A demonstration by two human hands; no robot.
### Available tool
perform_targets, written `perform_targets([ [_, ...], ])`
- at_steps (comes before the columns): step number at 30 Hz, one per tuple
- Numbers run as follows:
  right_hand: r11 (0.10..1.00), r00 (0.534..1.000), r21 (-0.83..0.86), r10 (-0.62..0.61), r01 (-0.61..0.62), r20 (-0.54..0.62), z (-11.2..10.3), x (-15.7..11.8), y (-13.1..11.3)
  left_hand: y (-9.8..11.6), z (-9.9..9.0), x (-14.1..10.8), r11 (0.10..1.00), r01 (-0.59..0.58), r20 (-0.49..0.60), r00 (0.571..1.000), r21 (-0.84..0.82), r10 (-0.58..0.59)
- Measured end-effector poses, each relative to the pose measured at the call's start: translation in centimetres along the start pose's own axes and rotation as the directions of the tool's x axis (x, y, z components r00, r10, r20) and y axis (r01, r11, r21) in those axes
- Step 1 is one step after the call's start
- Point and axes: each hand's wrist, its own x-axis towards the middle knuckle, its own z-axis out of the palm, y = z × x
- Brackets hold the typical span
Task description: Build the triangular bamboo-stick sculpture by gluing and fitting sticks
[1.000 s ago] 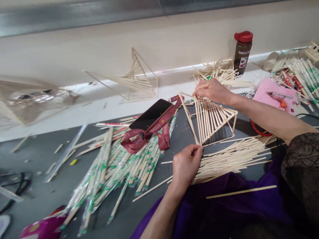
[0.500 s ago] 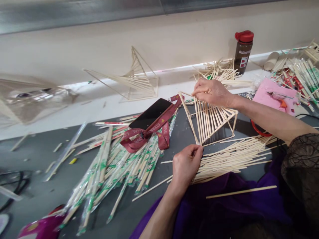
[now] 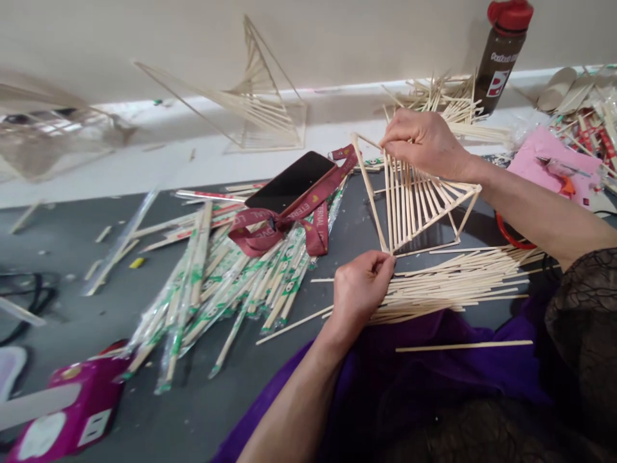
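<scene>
A frame built of thin wooden sticks (image 3: 420, 215), with a fan of many slanting sticks inside it, stands on the dark grey table. My left hand (image 3: 362, 283) pinches its near lower corner between thumb and forefinger. Higher up, my right hand (image 3: 427, 143) has its fingers closed at the upper end of the leftmost fan stick, on the frame's top bar. The palm side of this hand and part of the top bar are hidden. A pile of loose wooden sticks (image 3: 448, 283) lies just in front of the frame.
Wrapped chopsticks (image 3: 241, 292) lie left, under a phone (image 3: 292, 182) with a red lanyard (image 3: 315, 238). Behind stand a finished stick model (image 3: 274, 103) and a bottle (image 3: 504, 58). One stick (image 3: 463, 346) rests on purple cloth. A magenta box (image 3: 77, 411) is at lower left.
The view has tilted downward, so everything sits higher in the picture. Both hands keep their pinches at the same places on the stick frame.
</scene>
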Motion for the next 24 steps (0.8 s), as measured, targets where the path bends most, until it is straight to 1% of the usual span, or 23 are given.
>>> perform_targets([
  [2, 1.000, 1.000, -0.011, -0.003, 0.003, -0.004, 0.01, 0.08, -0.01, 0.03, 0.03, 0.02, 1.000, 0.003, -0.008, 1.000, -0.012, -0.003],
  [9, 0.995, 0.997, -0.064, -0.080, 0.078, -0.020, 0.08, 0.32, 0.28, 0.16, 0.06, 0.01, 0.996, 0.024, -0.062, 0.998, -0.091, -0.030],
  [14, 0.997, 0.999, -0.067, -0.036, 0.035, -0.017, 0.13, 0.29, 0.37, -0.26, 0.12, 0.14, 0.982, 0.064, -0.090, 0.993, -0.175, -0.081],
  [17, 0.999, 1.000, -0.047, -0.006, 0.005, -0.006, 0.07, 0.28, 0.31, -0.27, 0.14, 0.15, 0.982, 0.069, -0.089, 0.992, -0.175, -0.085],
  [21, 0.999, 0.999, -0.035, -0.027, 0.026, -0.022, 0.06, 0.32, 0.35, 0.00, 0.22, 0.12, 0.987, 0.042, -0.089, 0.994, -0.158, -0.056],
  [24, 0.999, 0.999, -0.043, -0.035, 0.033, -0.029, 0.16, 0.38, 0.55, 0.16, 0.31, 0.12, 0.985, 0.045, -0.083, 0.995, -0.166, -0.059],
])
